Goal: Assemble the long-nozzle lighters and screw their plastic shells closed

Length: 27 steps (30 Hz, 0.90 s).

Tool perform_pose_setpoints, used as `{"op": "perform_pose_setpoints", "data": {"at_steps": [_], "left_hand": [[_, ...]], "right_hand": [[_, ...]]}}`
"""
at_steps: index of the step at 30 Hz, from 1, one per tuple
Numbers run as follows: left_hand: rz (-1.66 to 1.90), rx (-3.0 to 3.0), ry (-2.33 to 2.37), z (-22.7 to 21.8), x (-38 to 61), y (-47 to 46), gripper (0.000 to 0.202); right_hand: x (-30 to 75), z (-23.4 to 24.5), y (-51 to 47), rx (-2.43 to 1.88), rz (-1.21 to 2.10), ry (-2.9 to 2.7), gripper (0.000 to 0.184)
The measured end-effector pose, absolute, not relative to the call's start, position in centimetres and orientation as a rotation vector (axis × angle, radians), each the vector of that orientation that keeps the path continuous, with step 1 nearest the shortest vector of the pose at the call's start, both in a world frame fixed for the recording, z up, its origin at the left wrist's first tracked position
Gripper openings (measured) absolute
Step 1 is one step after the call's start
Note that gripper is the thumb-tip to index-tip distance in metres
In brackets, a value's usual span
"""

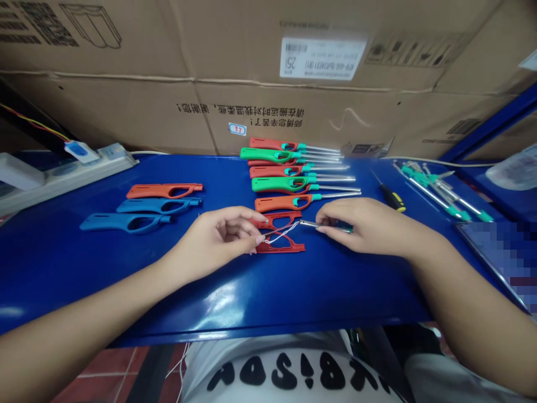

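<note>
My right hand (356,226) is closed on a slim metal lighter tube (309,224), with a bit of green at its far end. Thin white and dark wires (282,235) run from the tube's left end toward my left hand (226,232). My left thumb and fingers pinch the other end of the wires; exactly what is between the fingertips is partly hidden. Under the wires, two red lighter handle halves (298,247) lie on the blue table (251,296), partly covered by my left hand.
Behind my hands lies a row of red and green lighters (279,184) with metal tubes. Blue and orange handles (126,223) are on the left, near a power strip (100,159). On the right are a screwdriver (392,197), loose metal tubes (440,190) and a tablet-like device (499,268). Cardboard boxes (146,112) stand behind.
</note>
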<state>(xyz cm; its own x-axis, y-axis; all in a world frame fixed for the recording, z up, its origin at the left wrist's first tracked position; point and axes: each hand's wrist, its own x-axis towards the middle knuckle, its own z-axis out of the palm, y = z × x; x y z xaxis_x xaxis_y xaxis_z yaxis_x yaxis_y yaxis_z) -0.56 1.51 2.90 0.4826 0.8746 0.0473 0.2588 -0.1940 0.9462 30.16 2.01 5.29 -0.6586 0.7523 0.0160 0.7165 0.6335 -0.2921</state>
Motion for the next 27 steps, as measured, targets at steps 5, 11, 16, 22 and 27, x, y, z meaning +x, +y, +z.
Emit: {"op": "perform_pose_setpoints", "data": {"at_steps": [5,11,16,22,27], "left_hand": [[0.687,1.445,0.979,3.3,-0.5,1.8,0.024],[0.768,1.549,0.959,3.1,-0.5,1.7,0.028],[0.844,1.764,0.965,3.3,-0.4,1.1,0.024],[0.954,2.005,0.962,3.1,-0.6,0.8,0.021],[1.043,1.965,1.061,3.1,-0.7,1.3,0.022]], "right_hand": [[30.0,5.3,1.9,-1.221,0.465,-2.666,0.017],[30.0,5.2,2.0,-1.149,0.416,-2.625,0.015],[30.0,5.1,2.1,-1.118,0.418,-2.602,0.012],[29.8,5.4,1.7,-1.093,0.647,-2.56,0.02],[29.5,5.5,1.5,-1.08,0.861,-2.52,0.015]]}}
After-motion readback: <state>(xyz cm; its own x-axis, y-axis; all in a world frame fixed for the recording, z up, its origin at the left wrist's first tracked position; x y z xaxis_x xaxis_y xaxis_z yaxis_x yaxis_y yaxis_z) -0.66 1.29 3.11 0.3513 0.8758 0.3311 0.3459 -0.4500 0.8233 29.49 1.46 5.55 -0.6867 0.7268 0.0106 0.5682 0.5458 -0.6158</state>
